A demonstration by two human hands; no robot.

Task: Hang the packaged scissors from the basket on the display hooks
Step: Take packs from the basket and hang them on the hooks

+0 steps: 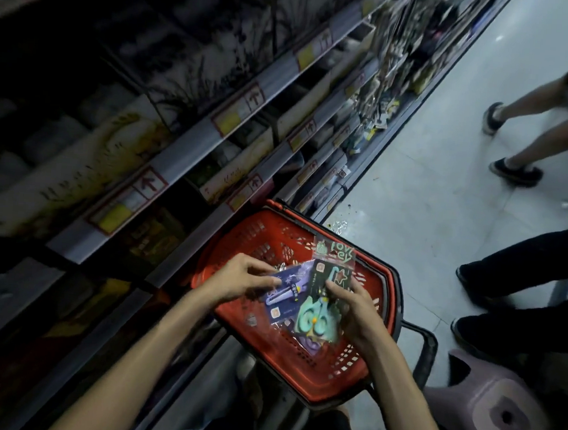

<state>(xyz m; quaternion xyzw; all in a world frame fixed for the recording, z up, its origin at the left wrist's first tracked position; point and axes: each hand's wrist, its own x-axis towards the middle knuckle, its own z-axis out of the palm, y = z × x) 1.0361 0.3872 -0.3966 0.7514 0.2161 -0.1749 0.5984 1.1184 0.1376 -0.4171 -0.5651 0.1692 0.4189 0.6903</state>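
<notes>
Head view shows the pick-up step: over the red basket (pixel 238 235) at 6 o'clock, the left hand (pixel 239 278) pinches a blue scissors pack (pixel 284 301) at its edge, while the right hand (pixel 358 310) curls its fingers onto a green scissors pack (pixel 316 320) at the blue pack's 3 o'clock. Neither pack has cleared the basket. Next move, as judged: lift one pack, locate its header hole, and carry it toward the hanging goods (pixel 380 87) near 1 o'clock, where hooks are too blurred to confirm.
</notes>
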